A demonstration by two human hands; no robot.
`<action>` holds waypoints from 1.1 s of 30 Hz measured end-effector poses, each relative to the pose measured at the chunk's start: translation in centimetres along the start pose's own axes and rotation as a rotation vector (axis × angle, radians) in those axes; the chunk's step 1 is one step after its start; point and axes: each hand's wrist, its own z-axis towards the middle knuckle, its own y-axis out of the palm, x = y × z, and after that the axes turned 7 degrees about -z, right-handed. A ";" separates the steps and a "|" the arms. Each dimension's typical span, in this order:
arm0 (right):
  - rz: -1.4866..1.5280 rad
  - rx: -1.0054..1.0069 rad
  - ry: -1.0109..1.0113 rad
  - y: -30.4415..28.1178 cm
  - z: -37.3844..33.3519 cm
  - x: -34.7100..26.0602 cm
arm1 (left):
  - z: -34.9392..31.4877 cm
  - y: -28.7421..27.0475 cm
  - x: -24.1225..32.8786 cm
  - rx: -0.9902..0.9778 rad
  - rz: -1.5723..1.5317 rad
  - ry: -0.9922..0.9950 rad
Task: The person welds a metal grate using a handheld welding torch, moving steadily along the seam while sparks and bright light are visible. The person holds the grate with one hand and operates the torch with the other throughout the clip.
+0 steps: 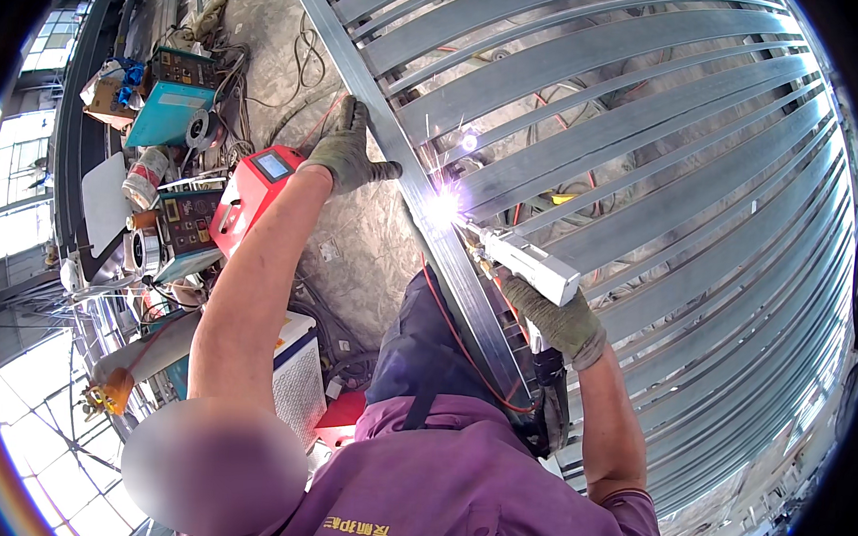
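My right hand, in a grey-green work glove, is closed around a silver-white welding gun. Its nozzle points at a long galvanized metal rail, where a bright violet-white arc throws sparks. That glare hides the joint at the nozzle tip. Farther up the same rail, my left hand, gloved alike, lies against the outer edge with thumb and fingers apart. Many parallel metal slats run off to the right from this rail. A thin red cable hangs near the rail's close end.
Left of the rail stands a red machine with a small screen, partly behind my left forearm. Beyond it are teal power units and wire spools. Loose cables lie on the concrete floor. A white-and-grey unit sits close to my body.
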 end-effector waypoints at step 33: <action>0.080 -0.002 0.005 0.1 -1.0 2.0 | 0.2 0.0 -0.5 -0.007 -0.018 -0.011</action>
